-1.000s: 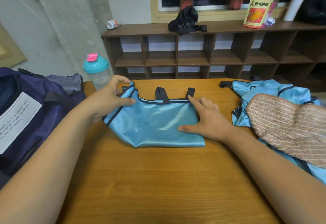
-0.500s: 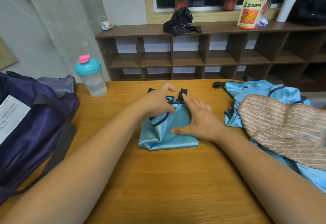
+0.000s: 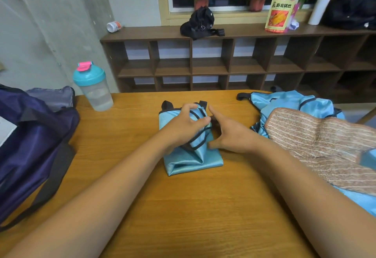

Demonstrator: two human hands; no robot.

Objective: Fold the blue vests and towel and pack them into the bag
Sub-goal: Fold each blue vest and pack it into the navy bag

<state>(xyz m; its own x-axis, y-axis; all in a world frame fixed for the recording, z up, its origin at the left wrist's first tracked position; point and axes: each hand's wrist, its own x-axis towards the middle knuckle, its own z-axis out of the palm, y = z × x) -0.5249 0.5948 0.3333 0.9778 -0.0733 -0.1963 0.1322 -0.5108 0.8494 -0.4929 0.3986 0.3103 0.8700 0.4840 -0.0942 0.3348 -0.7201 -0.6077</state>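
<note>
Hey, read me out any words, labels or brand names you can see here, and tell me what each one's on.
"卧龙锅巴": on the orange snack packet standing on the shelf top.
Smaller print on that packet: too small to read.
White label on the navy bag: cut off at the picture's edge, no words readable.
Small bottle lying on the shelf top: label too blurred to read.

We see the vest point(image 3: 191, 161) gleaming: slick, glossy blue cloth with matt black trim. Under it the table point(image 3: 183, 213) shows smooth, varnished wood grain. The towel point(image 3: 317, 141) looks coarse and ribbed, the bag point(image 3: 36, 135) dull navy fabric, the bottle point(image 3: 97, 95) cloudy plastic.
</note>
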